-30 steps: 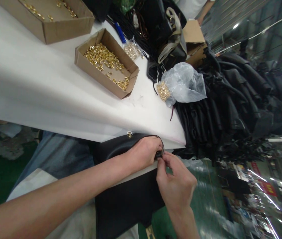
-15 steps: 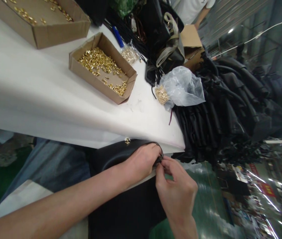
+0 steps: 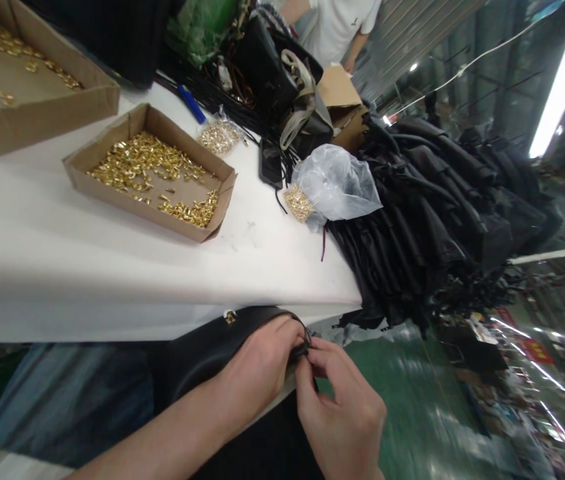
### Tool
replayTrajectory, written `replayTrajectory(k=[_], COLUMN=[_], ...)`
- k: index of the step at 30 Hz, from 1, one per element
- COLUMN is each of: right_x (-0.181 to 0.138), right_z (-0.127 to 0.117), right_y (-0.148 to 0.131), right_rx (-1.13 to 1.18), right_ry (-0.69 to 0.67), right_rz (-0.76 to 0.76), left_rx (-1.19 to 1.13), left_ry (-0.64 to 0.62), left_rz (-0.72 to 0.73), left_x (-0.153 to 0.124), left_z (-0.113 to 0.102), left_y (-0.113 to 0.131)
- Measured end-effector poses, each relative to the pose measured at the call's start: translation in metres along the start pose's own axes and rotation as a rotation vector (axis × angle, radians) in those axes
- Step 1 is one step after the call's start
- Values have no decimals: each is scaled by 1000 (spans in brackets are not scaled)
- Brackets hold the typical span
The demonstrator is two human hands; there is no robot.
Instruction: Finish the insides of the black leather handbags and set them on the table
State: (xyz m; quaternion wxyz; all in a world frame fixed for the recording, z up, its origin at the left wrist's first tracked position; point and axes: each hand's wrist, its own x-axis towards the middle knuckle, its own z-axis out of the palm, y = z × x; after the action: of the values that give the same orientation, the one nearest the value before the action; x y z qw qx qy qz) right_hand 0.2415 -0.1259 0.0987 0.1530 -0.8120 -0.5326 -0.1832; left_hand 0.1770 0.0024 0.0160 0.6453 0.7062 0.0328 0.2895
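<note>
A black leather-like bag [image 3: 202,353] lies across my lap against the table's front edge, with a small gold fitting [image 3: 230,318] on its upper side. My left hand [image 3: 270,350] is closed on the bag's rim at its right end, the fingertips curled inside and partly hidden. Close beside it, my right hand [image 3: 345,403] pinches the same edge between thumb and fingers. A thin dark strip [image 3: 306,331] loops up by the fingertips. What else may sit between the fingers is too small to make out.
On the white table [image 3: 272,267] stand a cardboard tray [image 3: 147,207] of gold metal pieces and a larger one [image 3: 52,123]. Nearby are a phone [image 3: 270,163] and a plastic bag [image 3: 335,183]. Many black bags [image 3: 427,213] are piled right; a person [image 3: 337,33] stands behind.
The view has shifted, so the trays and table sit lower and further left. Both hands keep their hold on the bag's edge, with only slight finger movement.
</note>
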Motion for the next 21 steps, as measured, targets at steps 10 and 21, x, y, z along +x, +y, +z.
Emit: replayTrajectory(k=[10,21], right_x=[1,-6], right_z=[0,-14], right_y=[-2,-2], right_rx=[34,160], right_ry=[25,-86], right_rz=[66,-35], left_rx=[296,617], left_ry=[-40,-531], left_rz=[102,368], left_x=[-7,41], left_z=[-12,-61], left_y=[14,54])
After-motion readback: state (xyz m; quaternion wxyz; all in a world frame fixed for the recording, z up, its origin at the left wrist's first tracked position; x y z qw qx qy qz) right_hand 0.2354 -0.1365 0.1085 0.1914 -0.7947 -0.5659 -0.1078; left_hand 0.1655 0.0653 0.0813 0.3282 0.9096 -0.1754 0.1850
